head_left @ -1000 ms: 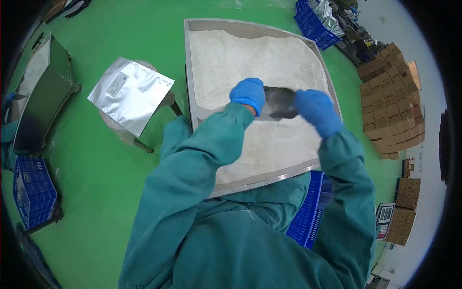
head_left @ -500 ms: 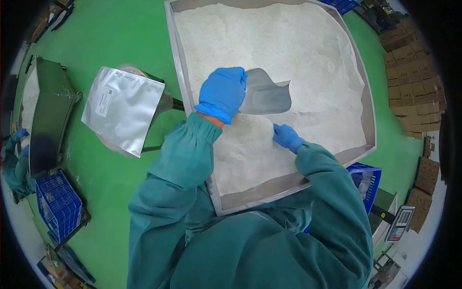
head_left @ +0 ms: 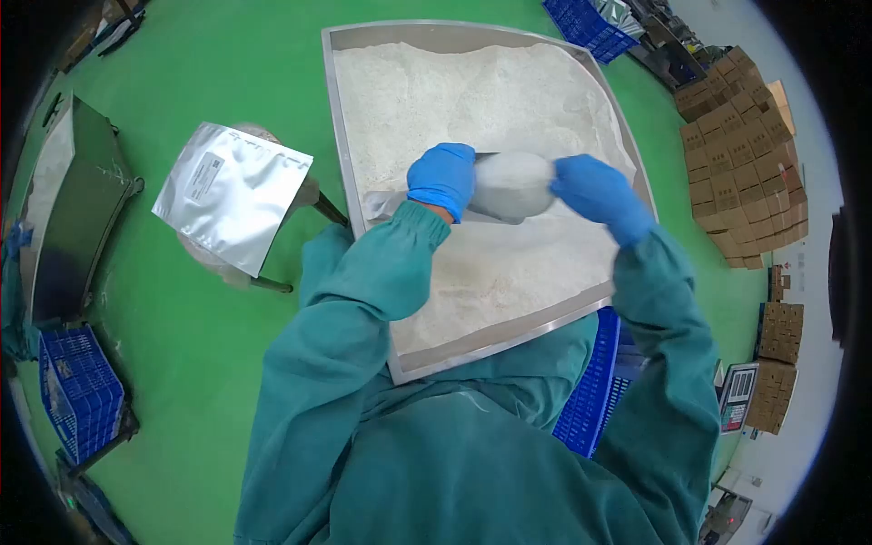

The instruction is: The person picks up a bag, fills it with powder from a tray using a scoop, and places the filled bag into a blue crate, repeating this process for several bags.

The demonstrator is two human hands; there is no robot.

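My left hand (head_left: 443, 180), in a blue glove, is closed round the near end of a metal scoop (head_left: 498, 216) above a large metal tray (head_left: 490, 361). A rounded heap of whitish powder (head_left: 516, 182) lies on the scoop. Against the right side of this heap are the fingers of my right hand (head_left: 590, 193), also gloved in blue; they are bent together, and what they grip is hidden. More powder (head_left: 472, 100) fills the tray beneath. A greyish flat piece (head_left: 385, 205) shows left of my left hand, too unclear to name.
Left of the tray, a silver pouch (head_left: 234, 195) rests on a round stool (head_left: 213, 263). Blue crates (head_left: 82, 391) stand at left, lower right and top right. Another metal container (head_left: 77, 209) has a co-worker's sleeve (head_left: 13, 300) beside it. Cartons (head_left: 745, 163) are stacked at right.
The scoop has come up with powder on it. My right hand has moved up and right, to the scoop's far side. The view has shifted, so the tray appears smaller.
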